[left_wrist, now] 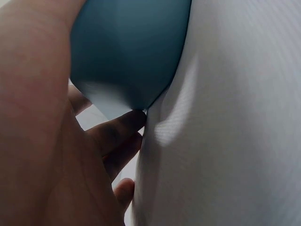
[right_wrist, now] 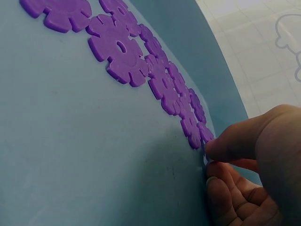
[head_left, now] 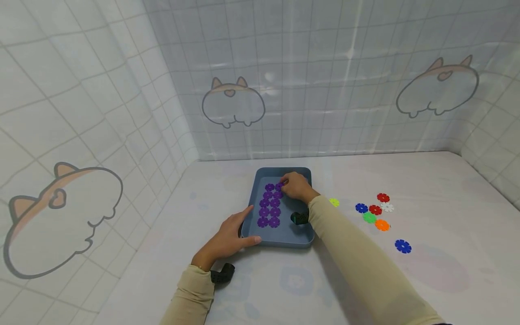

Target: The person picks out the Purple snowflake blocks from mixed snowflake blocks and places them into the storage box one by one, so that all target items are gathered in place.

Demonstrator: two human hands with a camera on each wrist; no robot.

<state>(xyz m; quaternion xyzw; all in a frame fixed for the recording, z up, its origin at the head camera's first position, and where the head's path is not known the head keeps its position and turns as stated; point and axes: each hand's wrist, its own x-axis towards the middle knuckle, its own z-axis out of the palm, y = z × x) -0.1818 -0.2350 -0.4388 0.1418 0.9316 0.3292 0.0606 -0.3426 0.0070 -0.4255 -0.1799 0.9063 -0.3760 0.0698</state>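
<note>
A blue-grey tray (head_left: 284,244) holds several purple interlocking discs (head_left: 264,203), flat, notched and flower-shaped, laid in two columns along its left side. My right hand (head_left: 298,186) reaches over the tray's far part and pinches the purple disc (right_wrist: 205,133) at the far end of the right column between thumb and fingers; the fingertips partly cover it. At the tray's near left corner, my left hand (head_left: 228,234) holds the tray with the thumb at the front rim and the index finger along the left side. Its other fingers (left_wrist: 120,132) curl against the corner from outside.
Right of the tray, loose discs lie on the pale tablecloth: yellow (head_left: 334,202), blue (head_left: 361,208), red (head_left: 383,197), white (head_left: 387,207), green (head_left: 369,217), orange (head_left: 382,225) and others. A tiled-pattern curtain (head_left: 325,90) rises behind and at both sides.
</note>
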